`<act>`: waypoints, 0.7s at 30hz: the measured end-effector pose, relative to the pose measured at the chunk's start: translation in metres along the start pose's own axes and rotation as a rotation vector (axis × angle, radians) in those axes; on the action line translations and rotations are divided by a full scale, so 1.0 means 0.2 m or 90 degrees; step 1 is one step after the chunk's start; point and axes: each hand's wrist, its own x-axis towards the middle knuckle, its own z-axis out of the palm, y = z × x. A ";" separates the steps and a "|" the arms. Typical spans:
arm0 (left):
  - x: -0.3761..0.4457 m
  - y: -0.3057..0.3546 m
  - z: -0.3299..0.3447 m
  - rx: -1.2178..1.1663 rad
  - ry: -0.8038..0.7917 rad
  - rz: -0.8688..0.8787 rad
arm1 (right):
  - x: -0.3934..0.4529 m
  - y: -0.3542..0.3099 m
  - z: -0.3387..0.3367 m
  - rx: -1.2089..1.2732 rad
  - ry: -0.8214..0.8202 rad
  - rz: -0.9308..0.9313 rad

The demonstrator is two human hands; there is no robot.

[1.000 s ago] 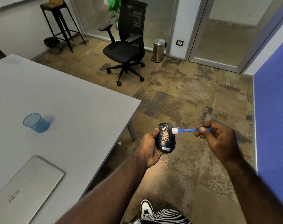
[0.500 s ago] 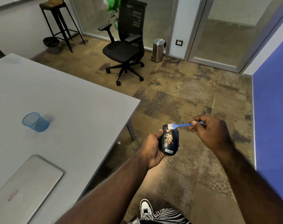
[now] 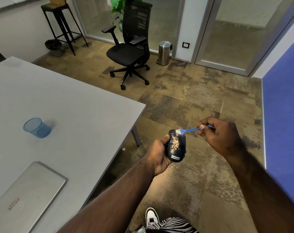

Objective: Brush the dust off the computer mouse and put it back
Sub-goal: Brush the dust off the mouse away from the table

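Note:
My left hand [image 3: 157,153] grips a black computer mouse [image 3: 176,147] from its left side, holding it over the floor just off the table's corner. Tan dust specks cover the mouse's top, and a label sits at its near end. My right hand [image 3: 218,134] pinches the handle of a small blue brush [image 3: 191,129]. The brush's white bristles rest on the far end of the mouse.
A grey table [image 3: 72,115] fills the left, carrying a blue mesh cup [image 3: 37,127] and a closed silver laptop [image 3: 23,197]. A black office chair [image 3: 131,47], a steel bin [image 3: 164,52] and a stool [image 3: 62,26] stand beyond. A blue partition [image 3: 284,132] runs along the right.
The brush has gone from the mouse's right side up to its far end, and its bristles now sit on the top edge. Both hands shifted slightly.

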 end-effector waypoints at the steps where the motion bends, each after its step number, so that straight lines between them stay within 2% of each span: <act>1: 0.00 0.00 0.00 0.002 0.002 0.003 | 0.00 0.00 -0.01 0.001 -0.006 -0.007; 10: -0.01 0.00 -0.01 -0.005 0.001 -0.001 | 0.00 0.00 -0.01 0.002 0.045 -0.008; 14: -0.01 0.00 0.00 -0.003 0.003 -0.005 | -0.02 -0.02 -0.01 0.024 0.019 -0.017; 18: -0.02 -0.01 0.01 0.005 0.002 -0.013 | -0.02 0.01 0.02 -0.047 0.026 0.048; 21: -0.03 -0.02 0.01 0.000 0.001 -0.016 | -0.02 0.01 0.01 -0.021 0.056 0.057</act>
